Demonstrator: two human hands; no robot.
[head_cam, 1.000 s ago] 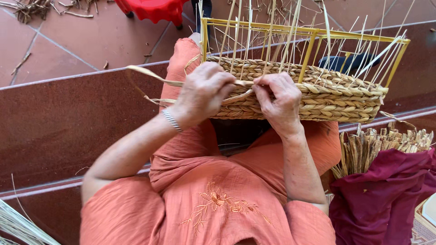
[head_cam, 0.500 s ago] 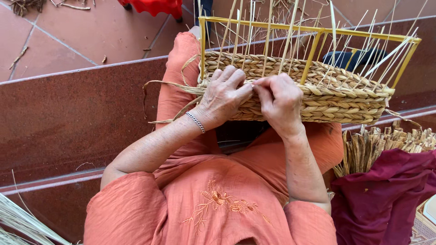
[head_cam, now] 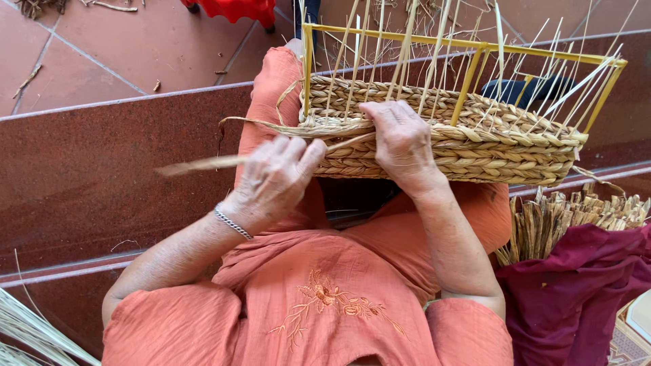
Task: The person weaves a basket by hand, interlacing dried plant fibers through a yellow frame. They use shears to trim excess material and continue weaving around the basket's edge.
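Observation:
A half-woven straw basket (head_cam: 488, 142) on a yellow wire frame (head_cam: 468, 74) rests on my knees, with thin upright stakes rising from it. My left hand (head_cam: 274, 179) is closed on a flat straw strand (head_cam: 203, 163) and holds it out to the left of the basket's near corner. My right hand (head_cam: 403, 142) lies flat on the woven side wall, fingers pressing on the top rows near where the strand leaves the weave. I wear an orange embroidered garment and a silver bracelet on the left wrist.
A bundle of dry straw strips (head_cam: 569, 217) sits at my right in a dark red cloth (head_cam: 583, 291). Dark red stone steps (head_cam: 102, 169) run beneath me, with terracotta tiles (head_cam: 102, 47) beyond. Loose pale reeds (head_cam: 27, 325) lie at lower left. A red object (head_cam: 234, 8) stands at top.
My left hand has come away from the basket wall, down and to the left, drawing the straw strand out with it. My right hand has stayed on the weave.

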